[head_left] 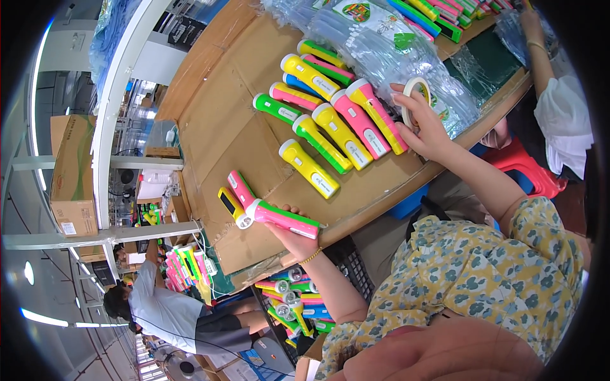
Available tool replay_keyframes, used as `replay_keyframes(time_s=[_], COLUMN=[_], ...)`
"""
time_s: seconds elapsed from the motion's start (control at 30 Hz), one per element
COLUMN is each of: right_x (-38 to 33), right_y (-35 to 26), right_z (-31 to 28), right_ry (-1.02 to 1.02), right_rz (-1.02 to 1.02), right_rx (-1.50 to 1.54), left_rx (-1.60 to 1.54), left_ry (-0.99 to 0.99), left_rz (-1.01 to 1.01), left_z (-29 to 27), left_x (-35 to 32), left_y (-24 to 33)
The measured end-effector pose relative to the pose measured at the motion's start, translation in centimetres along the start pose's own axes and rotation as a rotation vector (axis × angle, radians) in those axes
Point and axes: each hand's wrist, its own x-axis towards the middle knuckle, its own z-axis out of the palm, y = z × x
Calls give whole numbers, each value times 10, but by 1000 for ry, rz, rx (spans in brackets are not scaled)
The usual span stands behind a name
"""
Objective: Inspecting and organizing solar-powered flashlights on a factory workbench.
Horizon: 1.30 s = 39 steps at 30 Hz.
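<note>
Left hand (293, 236) is gripping a pink-and-green flashlight (284, 217) at the bench (222, 127) edge, right hand (424, 127) is pinching a tape roll (414, 95) beside the flashlight row (330, 120).

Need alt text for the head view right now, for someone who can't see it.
Left hand holds a pink-and-green flashlight at the edge of a cardboard-covered table; right hand holds a tape roll. A row of colourful flashlights lies between them.

Torches (330, 120) on cardboard (222, 127), tape (416, 101) right.
</note>
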Motion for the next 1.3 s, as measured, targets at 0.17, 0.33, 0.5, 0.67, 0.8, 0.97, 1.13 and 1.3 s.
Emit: replay_keyframes(time_s=[0.17,0.33,0.5,0.67,0.8,0.97,1.13,1.3], right_x=[3,3,4,4,4,4,4,-1], right_y=[-1,-4,-5,-7,-5,-6,-8,3], right_z=[-3,-5,-6,-7,-5,-4,-2,0], right_ry=[-6,5,-3,0,0,-9,-5,26], right_rz=[23,15,37,36,22,53,56,60], right_rx=[-22,-26,19,9,-5,24,9,23], left_rx=[-98,-102,-196,-211,-232,-169,-105,-117], left_ry=[-59,-83,-56,-69,-84,-72,-4,-29], left_rz=[-52,-55,-123,-122,-124,-119,-94,-98], left_z=[6,1,1,1,-1,-7,-6,-7], left_x=[3,4,6,5,6,8,5,8], left_y=[1,1,5,6,6,7,7,4])
